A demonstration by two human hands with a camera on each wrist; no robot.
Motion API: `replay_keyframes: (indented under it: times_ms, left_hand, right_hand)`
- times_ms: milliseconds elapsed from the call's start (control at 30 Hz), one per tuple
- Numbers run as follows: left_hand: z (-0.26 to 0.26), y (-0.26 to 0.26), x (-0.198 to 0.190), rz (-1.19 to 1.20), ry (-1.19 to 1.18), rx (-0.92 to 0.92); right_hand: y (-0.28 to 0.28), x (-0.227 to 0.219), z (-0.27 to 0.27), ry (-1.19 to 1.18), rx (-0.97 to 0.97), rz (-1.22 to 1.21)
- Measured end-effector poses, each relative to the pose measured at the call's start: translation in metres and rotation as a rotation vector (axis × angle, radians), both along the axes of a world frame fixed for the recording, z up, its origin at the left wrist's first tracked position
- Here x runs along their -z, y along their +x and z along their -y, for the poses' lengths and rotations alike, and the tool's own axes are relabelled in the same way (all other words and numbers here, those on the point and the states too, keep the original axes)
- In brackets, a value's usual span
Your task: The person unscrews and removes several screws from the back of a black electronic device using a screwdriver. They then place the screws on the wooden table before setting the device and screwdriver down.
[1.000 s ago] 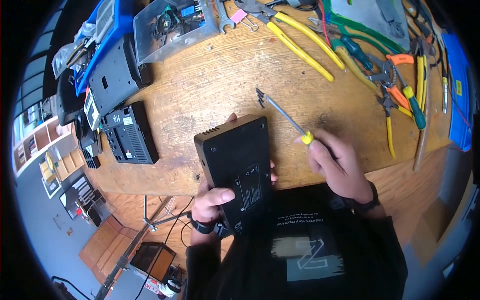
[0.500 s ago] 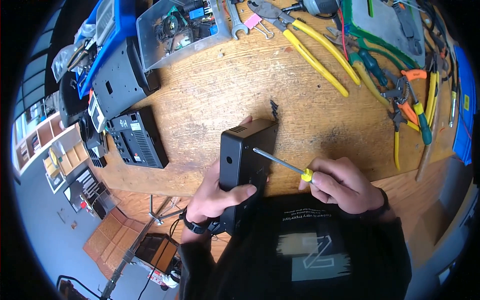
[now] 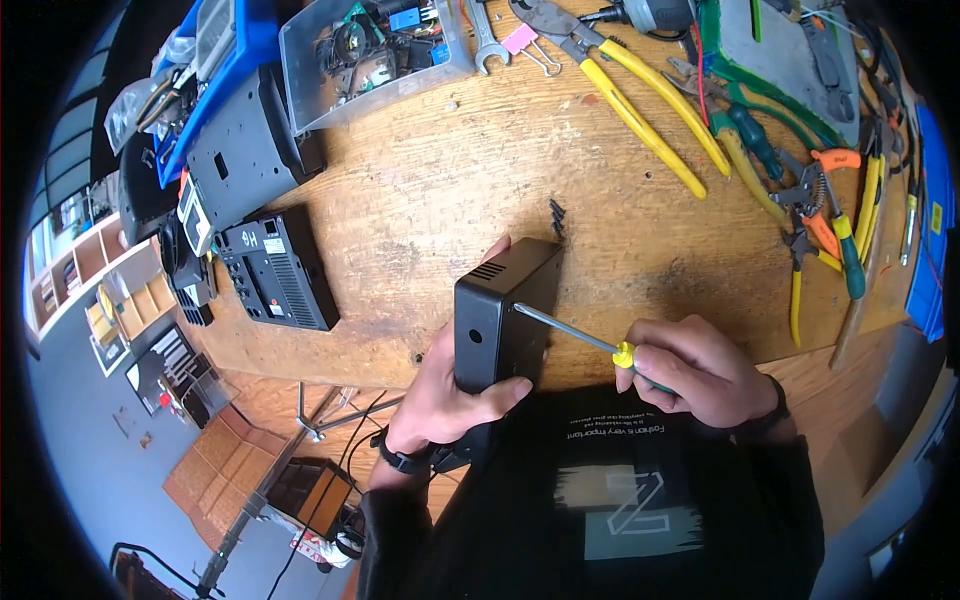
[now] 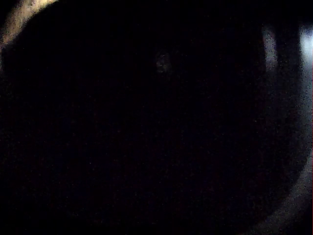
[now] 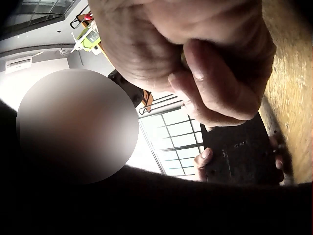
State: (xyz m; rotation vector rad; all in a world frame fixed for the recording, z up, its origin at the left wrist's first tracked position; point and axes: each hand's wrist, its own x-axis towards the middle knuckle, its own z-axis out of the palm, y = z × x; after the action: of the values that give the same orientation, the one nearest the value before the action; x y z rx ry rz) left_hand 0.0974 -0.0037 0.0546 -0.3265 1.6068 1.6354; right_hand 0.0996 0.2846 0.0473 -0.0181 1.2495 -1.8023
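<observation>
A black box-shaped device [image 3: 500, 315] is tilted up at the table's near edge, its slotted end facing away from the body. The left hand [image 3: 445, 400] grips it from the side, thumb across its face. In the right hand [image 3: 695, 370] is a screwdriver [image 3: 570, 332] with a yellow and green handle, its tip at the device's upper corner. Several dark screws [image 3: 557, 216] lie beyond the device. The right wrist view shows the curled right hand [image 5: 215, 63] and the device [image 5: 239, 152] beyond it. The left wrist view is almost wholly dark.
On the wooden table [image 3: 430, 180], a second black device [image 3: 277, 268] and a dark panel [image 3: 240, 150] lie left. A clear bin [image 3: 375, 65] stands at the back. Long yellow-handled cutters [image 3: 640, 110], a wrench [image 3: 487, 40] and several pliers [image 3: 797, 245] lie at the back and right.
The left hand has turned the device so its end and side show, and moved it right. The screwdriver tip has gone from near the screws to the device's corner.
</observation>
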Motion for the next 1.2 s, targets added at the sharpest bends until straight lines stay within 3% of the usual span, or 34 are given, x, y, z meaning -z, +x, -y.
replay_keyframes:
  times_ms: [367, 567, 667, 733, 1000, 1100, 1200]
  left_hand:
    - [-0.004, 0.01, 0.001, -0.139, -0.089, -0.023]
    - [-0.004, 0.005, -0.009, 0.031, -0.056, 0.012]
    - [-0.006, 0.007, -0.003, -0.129, -0.045, 0.043]
    - [-0.005, 0.006, 0.007, -0.362, -0.015, 0.104]
    - [-0.01, -0.005, 0.003, -0.484, -0.1, 0.325]
    - [-0.009, -0.007, 0.002, -0.421, -0.104, 0.33]
    - [-0.01, -0.008, 0.0, -0.362, -0.099, 0.309]
  right_hand:
    - [0.01, -0.003, 0.003, -0.01, 0.023, 0.019]
    - [0.014, -0.003, 0.004, -0.009, 0.054, 0.038]
    - [0.009, -0.008, -0.004, -0.013, -0.005, 0.107]
    - [0.004, -0.017, -0.009, 0.004, -0.032, 0.171]
    - [-0.01, -0.033, -0.033, 0.053, -0.186, 0.2]
    - [-0.009, -0.035, -0.032, 0.219, -0.176, -0.094]
    - [0.009, -0.031, -0.025, 0.51, -0.068, -0.78]
